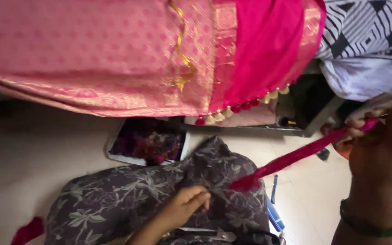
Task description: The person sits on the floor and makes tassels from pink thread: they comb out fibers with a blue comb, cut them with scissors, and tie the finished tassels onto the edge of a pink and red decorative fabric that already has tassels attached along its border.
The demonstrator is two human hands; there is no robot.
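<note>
Head view: our right hand (382, 149) fingers pinch the bunched magenta thread strand (296, 156); our left hand (184, 206) fingers rest curled, holding nothing, on the grey floral lap cloth (114, 199). Judged step: drawing the strand taut; next needs steady tension.

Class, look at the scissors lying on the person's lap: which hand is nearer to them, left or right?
Left. The left hand rests on the lap just above the scissors; the right hand is raised far right, gripping pink threads.
</note>
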